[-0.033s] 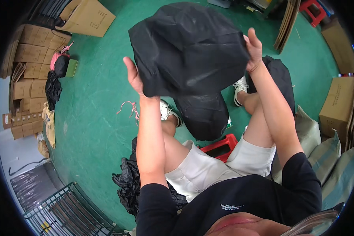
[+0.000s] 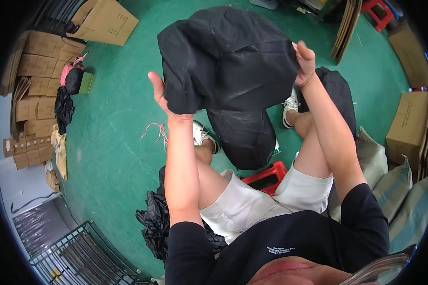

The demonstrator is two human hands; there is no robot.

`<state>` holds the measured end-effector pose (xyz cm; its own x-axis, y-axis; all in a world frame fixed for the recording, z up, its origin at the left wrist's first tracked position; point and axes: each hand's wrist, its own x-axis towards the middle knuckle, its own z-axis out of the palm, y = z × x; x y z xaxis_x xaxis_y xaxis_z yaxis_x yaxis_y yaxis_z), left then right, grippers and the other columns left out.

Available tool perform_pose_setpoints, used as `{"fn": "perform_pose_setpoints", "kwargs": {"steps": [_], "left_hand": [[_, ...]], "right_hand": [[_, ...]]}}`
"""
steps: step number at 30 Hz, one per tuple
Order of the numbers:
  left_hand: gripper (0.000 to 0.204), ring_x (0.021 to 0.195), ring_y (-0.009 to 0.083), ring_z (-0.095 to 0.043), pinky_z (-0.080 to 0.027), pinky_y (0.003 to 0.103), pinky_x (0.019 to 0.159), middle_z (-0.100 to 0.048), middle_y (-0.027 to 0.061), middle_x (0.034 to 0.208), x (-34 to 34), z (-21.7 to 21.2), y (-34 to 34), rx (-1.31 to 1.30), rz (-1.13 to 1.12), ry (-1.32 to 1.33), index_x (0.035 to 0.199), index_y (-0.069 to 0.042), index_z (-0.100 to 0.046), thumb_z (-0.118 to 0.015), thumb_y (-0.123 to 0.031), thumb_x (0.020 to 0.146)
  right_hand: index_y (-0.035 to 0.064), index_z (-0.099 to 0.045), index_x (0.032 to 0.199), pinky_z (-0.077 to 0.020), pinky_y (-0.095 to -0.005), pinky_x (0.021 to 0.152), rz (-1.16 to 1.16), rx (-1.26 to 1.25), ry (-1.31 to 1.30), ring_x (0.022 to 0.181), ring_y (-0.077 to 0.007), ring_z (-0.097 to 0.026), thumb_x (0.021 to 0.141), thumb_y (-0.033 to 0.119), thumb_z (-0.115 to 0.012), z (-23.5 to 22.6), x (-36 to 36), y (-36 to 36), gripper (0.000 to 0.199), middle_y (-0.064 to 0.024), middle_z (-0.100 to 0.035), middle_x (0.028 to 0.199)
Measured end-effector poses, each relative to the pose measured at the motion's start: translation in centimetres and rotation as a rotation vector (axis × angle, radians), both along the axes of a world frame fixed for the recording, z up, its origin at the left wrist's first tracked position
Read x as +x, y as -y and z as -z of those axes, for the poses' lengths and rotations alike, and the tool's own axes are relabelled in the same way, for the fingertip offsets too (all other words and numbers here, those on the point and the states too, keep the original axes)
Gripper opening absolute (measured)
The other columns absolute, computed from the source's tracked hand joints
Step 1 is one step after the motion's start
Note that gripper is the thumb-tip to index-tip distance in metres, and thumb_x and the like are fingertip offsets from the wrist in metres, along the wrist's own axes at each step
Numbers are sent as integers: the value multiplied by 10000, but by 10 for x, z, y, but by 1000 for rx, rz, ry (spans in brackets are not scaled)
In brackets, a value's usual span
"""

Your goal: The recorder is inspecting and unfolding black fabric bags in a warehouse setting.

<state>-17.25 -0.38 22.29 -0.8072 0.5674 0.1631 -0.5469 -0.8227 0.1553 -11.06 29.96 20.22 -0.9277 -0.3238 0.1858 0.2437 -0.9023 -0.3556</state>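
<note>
I hold up a large crumpled black fabric piece (image 2: 228,57) in front of me with both hands. My left hand (image 2: 160,92) grips its lower left edge, thumb up. My right hand (image 2: 305,61) pinches its right edge. Below it, a second dark bundle (image 2: 245,135) rests on the green floor between my legs. I sit on a low red stool (image 2: 266,178), in white shorts and white shoes.
A third black bundle (image 2: 340,92) lies by my right leg, and crumpled black plastic (image 2: 154,223) lies by my left hip. Cardboard boxes (image 2: 33,80) are stacked at left, with another box (image 2: 406,123) at right. Grey-green sacks (image 2: 380,161) lean at right. A wire cage (image 2: 81,256) stands at lower left.
</note>
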Motion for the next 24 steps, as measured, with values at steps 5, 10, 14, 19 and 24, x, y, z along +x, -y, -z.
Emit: {"fn": "perform_pose_setpoints", "kwargs": {"steps": [5, 10, 14, 19, 24], "left_hand": [[393, 1190, 341, -517, -371, 486, 1055, -531, 213, 1289, -12, 19, 7, -134, -82, -27, 1274, 44, -484, -464, -164, 941], [442, 1190, 317, -519, -372, 452, 1059, -517, 181, 1314, -16, 11, 2, -198, -209, 71, 1286, 38, -470, -453, -266, 964], [549, 1213, 321, -492, -358, 467, 1057, -536, 171, 1295, -9, 3, -15, -282, -78, 102, 1277, 30, -487, -567, -356, 894], [449, 1128, 301, -564, -436, 435, 994, -576, 159, 1234, -2, 22, -21, -640, 49, -112, 1234, 39, -505, -596, -107, 819], [467, 1109, 314, -582, -449, 435, 995, -592, 188, 1198, -13, 36, -26, 7, 234, -16, 1198, 72, -515, -488, 26, 734]], "right_hand": [[-52, -528, 1193, -546, -415, 847, 35, -32, 108, 929, -280, -671, 919, 205, -548, -10, -9, 4, 376, -207, -628, 1116], [-58, -558, 1151, -558, -365, 845, 137, 48, 325, 899, -264, -676, 926, 161, -544, -34, -6, 24, 314, -188, -656, 1044], [-68, -588, 1108, -553, -358, 859, 181, 274, 271, 927, -267, -669, 937, 151, -529, -17, -10, 29, 283, -194, -648, 1077], [-64, -588, 1085, -571, -354, 821, 164, 29, 297, 870, -240, -681, 949, 161, -522, -7, -20, 20, 272, -174, -667, 1016], [-2, -599, 1124, -528, -375, 875, 204, -8, 292, 923, -232, -665, 914, 280, -578, -14, -17, 22, 352, -113, -675, 1042]]}}
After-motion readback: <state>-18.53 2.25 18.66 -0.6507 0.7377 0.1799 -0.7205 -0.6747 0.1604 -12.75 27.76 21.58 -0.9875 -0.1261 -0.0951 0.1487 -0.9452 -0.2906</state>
